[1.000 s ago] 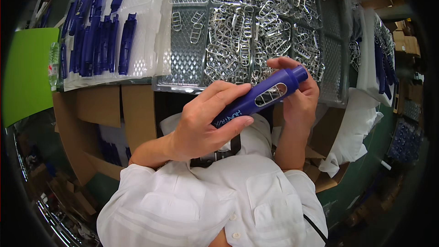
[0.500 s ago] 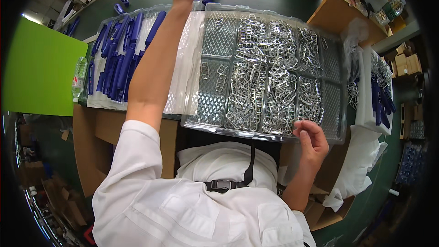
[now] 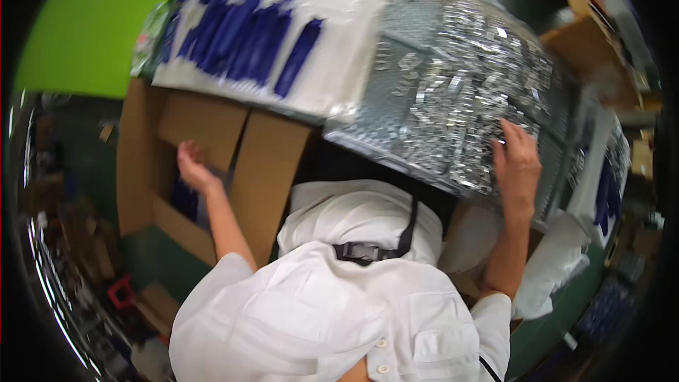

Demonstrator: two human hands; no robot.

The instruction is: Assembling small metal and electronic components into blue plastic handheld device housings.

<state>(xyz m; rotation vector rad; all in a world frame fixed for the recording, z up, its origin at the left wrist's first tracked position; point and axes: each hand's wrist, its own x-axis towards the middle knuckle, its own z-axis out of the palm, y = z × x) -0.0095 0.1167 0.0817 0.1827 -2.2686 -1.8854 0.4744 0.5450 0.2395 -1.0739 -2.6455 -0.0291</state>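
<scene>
My left hand (image 3: 196, 168) is over the open cardboard box (image 3: 244, 170) at the left, its fingers loosely bent and nothing visible in them. Inside the box lies a dark blue mass (image 3: 185, 198), partly hidden by the hand. My right hand (image 3: 520, 164) is above the near right part of a clear divided tray (image 3: 353, 134), thumb and forefinger apart. Its fingertips are at the heaped silver metal slide buckles (image 3: 460, 92); blur hides whether they touch. Long, narrow dark blue pieces (image 3: 247, 39) lie side by side on a white-lined tray (image 3: 346, 35) at the left.
A bright green panel (image 3: 85, 28) stands at the far left beside a clear bottle (image 3: 148, 39). A wooden box (image 3: 590, 49) is at the back right. White plastic wrapping (image 3: 548, 269) hangs near my right forearm, and more blue pieces (image 3: 607, 198) lie at the right edge.
My left hand has come back from the far side of the table to the cardboard box. My right hand has moved up over the buckles. The whole view has shifted and blurred.
</scene>
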